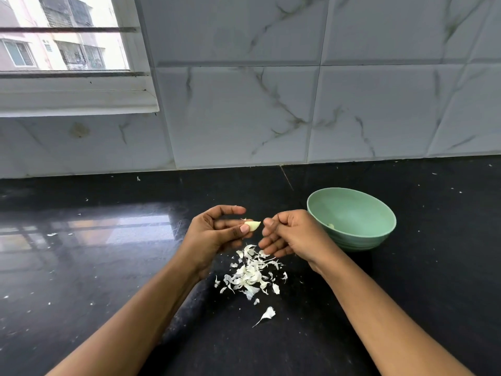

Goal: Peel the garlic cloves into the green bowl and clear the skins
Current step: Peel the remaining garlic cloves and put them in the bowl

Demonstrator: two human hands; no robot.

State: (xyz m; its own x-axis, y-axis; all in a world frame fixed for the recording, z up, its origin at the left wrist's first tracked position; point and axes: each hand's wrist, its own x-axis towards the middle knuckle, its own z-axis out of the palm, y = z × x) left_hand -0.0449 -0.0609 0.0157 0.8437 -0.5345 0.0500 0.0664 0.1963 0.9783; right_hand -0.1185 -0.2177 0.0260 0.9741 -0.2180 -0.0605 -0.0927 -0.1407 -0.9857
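Forearms come in low from the two bottom corners, left forearm (151,308) and right forearm (379,308), meeting over the black counter (108,267). Left hand (217,234) has the garlic clove (252,226) nipped between thumb and fingertips, forefinger arched loosely above it; the clove looks pale and bare, long axis running across, pointed end aimed right. Right hand (290,234) sits just beside that tip, fingers curled, thumb and forefinger tips drawn together, and whether a scrap of skin is caught between them I can't tell. Now the line that matters: the green bowl (363,241) lies to the right, just beyond the right hand, so that hand is the nearer one and also sits between clove and bowl; my guess is the clove gets handed across, or the left hand must reach past. One pale piece (331,226) lies inside the bowl, likely a peeled clove. Straight below the hands, the pile of skins (252,275), with a stray skin (268,313) nearer the camera, all yet to be cleared. Tiled wall (271,104) and window (65,36) behind, well out of the way
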